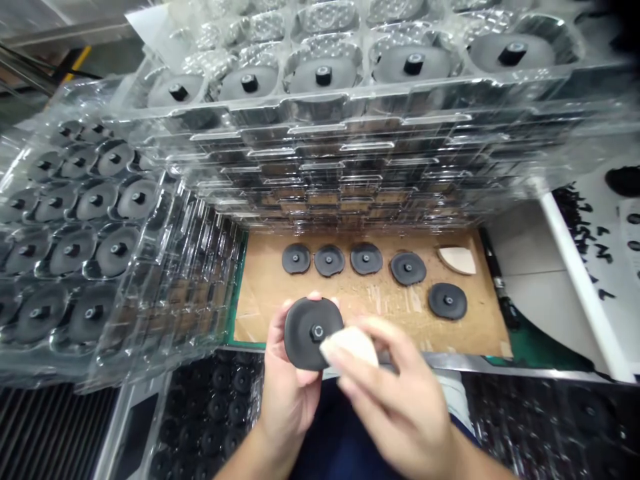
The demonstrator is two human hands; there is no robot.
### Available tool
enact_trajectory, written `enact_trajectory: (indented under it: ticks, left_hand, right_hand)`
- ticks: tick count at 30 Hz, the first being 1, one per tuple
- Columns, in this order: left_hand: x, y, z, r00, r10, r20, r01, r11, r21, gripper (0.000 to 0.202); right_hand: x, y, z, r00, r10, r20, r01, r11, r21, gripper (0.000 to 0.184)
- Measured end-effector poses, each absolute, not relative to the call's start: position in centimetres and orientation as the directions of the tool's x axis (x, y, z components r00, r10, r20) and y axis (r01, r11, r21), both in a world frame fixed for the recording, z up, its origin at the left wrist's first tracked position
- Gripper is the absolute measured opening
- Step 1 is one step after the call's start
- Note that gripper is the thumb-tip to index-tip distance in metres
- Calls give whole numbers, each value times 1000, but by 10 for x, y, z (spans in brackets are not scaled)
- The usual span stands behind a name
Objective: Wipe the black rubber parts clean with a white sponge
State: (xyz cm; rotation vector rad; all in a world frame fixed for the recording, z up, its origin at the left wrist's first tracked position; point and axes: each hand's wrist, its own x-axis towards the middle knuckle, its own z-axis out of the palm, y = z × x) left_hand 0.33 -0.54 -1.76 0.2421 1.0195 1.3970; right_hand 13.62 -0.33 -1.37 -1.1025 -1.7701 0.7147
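Left hand [289, 393] gripping a black disc [306, 333], right hand [395, 400] pinching pale foam [353, 345] perhaps, clear trays [320, 107] holding discs [116, 250]

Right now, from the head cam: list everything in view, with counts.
clear plastic blister trays: many, stacked, ahead and left, holding black studded discs
loose black studded discs: 5, black, on the brown board
brown board: 1, brown, ahead of the hands, green edging
cream wedge pad: 1, cream, board's far right
small black scraps: many, black, white surface at right
held disc: 1, black, in left hand
cream pad: 1, cream, in right hand, against held disc
left hand: 1, gripping held disc
right hand: 1, gripping cream pad
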Motion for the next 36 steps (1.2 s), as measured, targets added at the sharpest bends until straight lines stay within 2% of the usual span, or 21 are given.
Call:
enact_trajectory:
  ticks: [2, 6, 10, 14, 16, 21, 26, 27, 29, 32, 34, 36]
  left_hand:
    - [3, -6, -18, -151, 876, -457, -697, 234, 678, 56]
    - [3, -7, -18, -194, 866, -461, -672, 226, 706, 58]
    - [4, -9, -19, -191, 856, -481, -673, 243, 699, 58]
    - [5, -9, -23, -201, 853, -481, -677, 234, 698, 54]
    - [5, -9, -23, -181, 864, -470, -693, 228, 684, 52]
    - [6, -9, -19, -173, 839, -517, -711, 257, 655, 47]
    - [5, -12, -21, -123, 822, -557, -725, 308, 616, 54]
    - [3, -12, -22, -125, 828, -547, -725, 300, 619, 55]
    - [-1, -10, -24, -148, 834, -531, -722, 276, 635, 54]
    - [-6, -6, -27, -192, 819, -540, -710, 264, 653, 52]
    - [-7, -4, -29, -200, 817, -540, -709, 260, 656, 55]
    - [-7, -3, -30, -190, 818, -543, -711, 267, 651, 56]
  right_hand:
    - [136, -4, -13, -221, 889, 401, 349, 456, -818, 33]
    - [135, -9, -14, -178, 917, 358, 427, 399, -811, 32]
    - [135, -8, -21, -216, 889, 403, 369, 456, -810, 33]
    - [140, 15, -23, -83, 937, 340, 466, 338, -818, 26]
    - [139, 20, -18, -59, 936, 346, 492, 329, -806, 26]
    - [122, 11, -8, -220, 919, 328, 354, 388, -851, 28]
    - [119, 9, -11, -197, 920, 339, 239, 380, -893, 28]
    - [122, 6, -14, -186, 939, 290, 206, 326, -923, 28]
    - [131, -6, -26, -128, 990, 57, 111, 71, -991, 25]
    - [146, -31, -54, -29, 933, -359, -70, -360, -930, 23]
    - [153, -47, -71, -27, 872, -490, -135, -488, -862, 36]
    - [158, -56, -79, -50, 838, -544, -152, -544, -825, 47]
